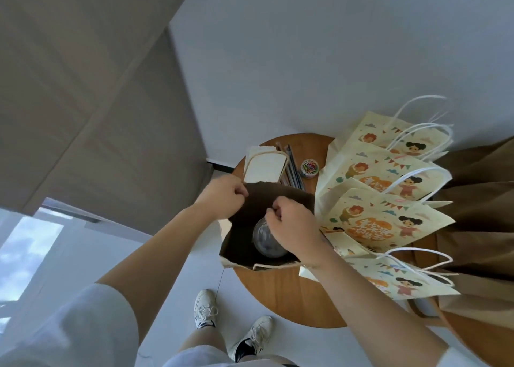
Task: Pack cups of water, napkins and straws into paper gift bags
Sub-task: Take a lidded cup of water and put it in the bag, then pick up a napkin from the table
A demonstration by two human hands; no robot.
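Seen from above, a person stands at a small round wooden tabletop [281, 294] in the lower centre of the frame. An open paper gift bag [242, 244] stands upright at its left edge, its dark inside showing. A clear lidded cup of water [264, 238] already sits at the bottom of the bag.

The left hand [222, 197] is closed in a pinch on the bag's far rim, at centre frame. The right hand [294, 227] is curled into a loose fist over the bag's mouth, partly covering the cup; whether it pinches the rim or something small cannot be told.

Above the bag in the frame lie a stack of white napkins [264, 169], a bundle of straws [293, 169] just beside them, and a small round tub of coloured paper clips [309, 168]. Flat, printed gift bags [383, 188] fan out to the right.

The bag appears to be being held open. To do this well, keep the mouth wide with a light grip, avoid tearing the rim, and keep the cup upright so nothing spills.
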